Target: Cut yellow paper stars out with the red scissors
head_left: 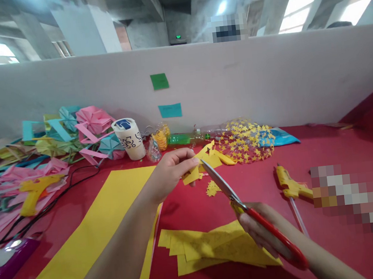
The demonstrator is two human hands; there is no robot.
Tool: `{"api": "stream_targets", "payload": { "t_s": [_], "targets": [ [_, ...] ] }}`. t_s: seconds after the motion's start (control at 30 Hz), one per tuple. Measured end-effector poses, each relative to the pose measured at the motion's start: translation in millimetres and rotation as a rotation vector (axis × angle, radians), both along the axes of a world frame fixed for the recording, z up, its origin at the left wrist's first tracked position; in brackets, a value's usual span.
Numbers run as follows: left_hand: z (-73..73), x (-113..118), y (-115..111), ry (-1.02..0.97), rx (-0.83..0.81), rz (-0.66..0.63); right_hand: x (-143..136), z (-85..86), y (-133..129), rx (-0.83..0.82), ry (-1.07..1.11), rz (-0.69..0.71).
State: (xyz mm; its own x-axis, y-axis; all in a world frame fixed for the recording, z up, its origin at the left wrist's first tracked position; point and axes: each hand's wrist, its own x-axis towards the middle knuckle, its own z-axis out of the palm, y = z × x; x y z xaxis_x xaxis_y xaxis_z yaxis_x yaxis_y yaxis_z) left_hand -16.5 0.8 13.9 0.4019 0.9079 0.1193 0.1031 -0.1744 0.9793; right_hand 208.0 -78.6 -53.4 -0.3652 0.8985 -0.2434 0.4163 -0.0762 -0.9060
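In my left hand (pixel 176 167) a piece of yellow paper (pixel 209 151) is pinched between thumb and fingers, with a star-shaped cut-out near its top edge. My right hand (pixel 262 224) grips scissors (pixel 226 187) with red handles, their blades pointing up and left. The blade tips meet the paper close to my left thumb; whether they are biting into it I cannot tell. A small pile of yellow stars (pixel 213 188) lies on the table just beyond the blades. Below my hands several yellow paper pieces (pixel 211 245) overlap in a stack.
Long yellow sheets (pixel 103 210) lie under my left forearm. A yellow glue gun (pixel 289 184) rests at right, another glue gun (pixel 34 193) at left with a cord. Behind stand a white cup (pixel 129 139), a green bottle (pixel 186 138), and a star-covered clear dome (pixel 246 140) before the white partition (pixel 233 77).
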Motion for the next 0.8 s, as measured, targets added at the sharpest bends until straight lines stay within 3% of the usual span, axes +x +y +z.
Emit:
{"api": "stream_targets", "payload": {
  "t_s": [0.23, 0.43, 0.6, 0.8],
  "targets": [
    [0.4, 3, 0, 0.056, 0.161, 0.025, -1, 0.4, -2, 0.026, 0.098, -0.014],
    [-5.4, 9, -2, 0.011, 0.102, 0.032, 0, -6.2, -3, -0.031, 0.179, -0.006],
    [-9.9, 14, -4, 0.023, 0.079, 0.027, 1, -9.4, -4, 0.011, 0.225, 0.026],
    [-11.8, 14, -4, 0.030, 0.073, 0.014, -2, -7.5, -6, -0.043, 0.214, -0.024]
  ]
}}
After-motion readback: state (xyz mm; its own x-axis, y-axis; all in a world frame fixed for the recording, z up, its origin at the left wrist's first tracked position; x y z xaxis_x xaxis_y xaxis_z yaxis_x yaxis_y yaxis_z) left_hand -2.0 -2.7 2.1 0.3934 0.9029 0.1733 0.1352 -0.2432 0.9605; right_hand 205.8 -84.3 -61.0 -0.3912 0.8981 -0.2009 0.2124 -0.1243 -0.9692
